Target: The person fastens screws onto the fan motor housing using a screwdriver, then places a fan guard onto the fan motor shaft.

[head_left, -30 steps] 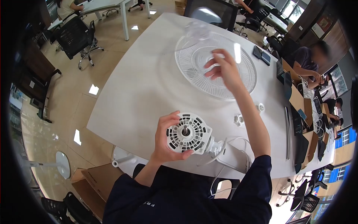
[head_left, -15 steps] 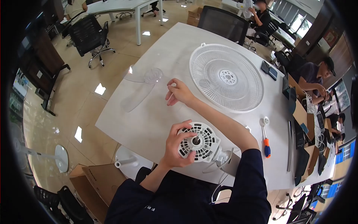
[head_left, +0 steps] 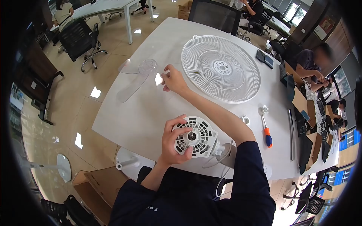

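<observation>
While gripping the white fan motor [head_left: 203, 143] over the near side of the worktop [head_left: 122, 122], has the fingers of the left hand [head_left: 173, 142] curved wide around its slotted face, with the thumb low on it and the index fingertip beside the central shaft. Has a white cord [head_left: 227, 151] looping next to the motor, near the dark right sleeve [head_left: 249, 162]. Can see, a little farther in, a small white ring-like part [head_left: 246, 120] just beyond the right forearm, then a screwdriver [head_left: 268, 138] with an orange and blue handle and with its tip end at a round white piece [head_left: 264, 109]. Holds the right hand [head_left: 173, 79] farther out, with its fingers loosely bent, slightly parted and gripping nothing visible, just beside the clear fan blade [head_left: 148, 67] yet apart from it. Can see that blade lying toward the left edge, and to its right the round white grille [head_left: 222, 68], flat on the worktop. Has two dark flat devices [head_left: 268, 61] past the grille, and beyond the far edge a black mesh chair [head_left: 215, 16]
</observation>
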Available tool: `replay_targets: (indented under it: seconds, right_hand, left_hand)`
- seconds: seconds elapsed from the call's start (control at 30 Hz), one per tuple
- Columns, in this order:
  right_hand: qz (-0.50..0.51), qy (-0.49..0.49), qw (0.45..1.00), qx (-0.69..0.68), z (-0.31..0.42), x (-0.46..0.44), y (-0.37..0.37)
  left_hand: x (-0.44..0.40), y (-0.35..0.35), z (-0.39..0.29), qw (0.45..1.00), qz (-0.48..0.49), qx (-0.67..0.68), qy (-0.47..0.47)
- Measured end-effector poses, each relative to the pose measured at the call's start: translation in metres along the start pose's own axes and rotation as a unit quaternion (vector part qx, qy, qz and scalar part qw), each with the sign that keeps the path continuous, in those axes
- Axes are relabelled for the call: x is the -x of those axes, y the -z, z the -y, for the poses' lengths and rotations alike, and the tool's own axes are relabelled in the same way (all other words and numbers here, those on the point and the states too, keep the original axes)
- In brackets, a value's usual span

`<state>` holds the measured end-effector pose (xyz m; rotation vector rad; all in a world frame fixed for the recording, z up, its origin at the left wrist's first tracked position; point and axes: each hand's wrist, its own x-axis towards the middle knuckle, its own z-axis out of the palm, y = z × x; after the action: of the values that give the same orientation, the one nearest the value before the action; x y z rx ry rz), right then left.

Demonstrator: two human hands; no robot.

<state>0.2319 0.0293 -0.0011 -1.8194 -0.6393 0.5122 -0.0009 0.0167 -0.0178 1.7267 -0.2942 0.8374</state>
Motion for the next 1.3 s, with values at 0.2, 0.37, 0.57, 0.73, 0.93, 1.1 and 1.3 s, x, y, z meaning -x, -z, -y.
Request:
replay_targets:
  seconds: [0.2,0.37,0.57,0.73,0.93,1.1,1.3]
  right_hand:
    - [0.065,0.019,0.996,-0.056,-0.016,-0.012,-0.008]
    - [0.112,0.022,0.992,-0.057,-0.027,-0.017,-0.009]
    - [0.098,0.005,0.993,-0.068,-0.043,-0.018,-0.011]
    - [0.015,-0.007,0.999,0.035,-0.048,-0.004,-0.001]
    - [-0.089,0.146,0.907,0.384,-0.033,0.044,0.025]
    - [-0.227,0.189,0.852,0.432,-0.014,0.111,0.125]
    - [-0.477,-0.079,0.636,0.601,-0.1,0.144,0.292]
  left_hand:
    - [-0.001,0.0,0.001,1.0,-0.002,0.006,0.005]
    - [0.0,0.0,0.0,1.0,-0.001,0.004,0.006]
    - [0.001,0.002,-0.001,1.0,-0.003,0.006,0.006]
    - [0.003,0.002,-0.001,1.0,0.004,0.012,0.011]
    - [0.003,0.004,-0.002,1.0,-0.004,0.004,0.01]
    - [0.005,0.004,0.0,1.0,-0.01,0.002,0.0]
    - [0.004,0.007,0.0,1.0,-0.011,-0.006,-0.008]
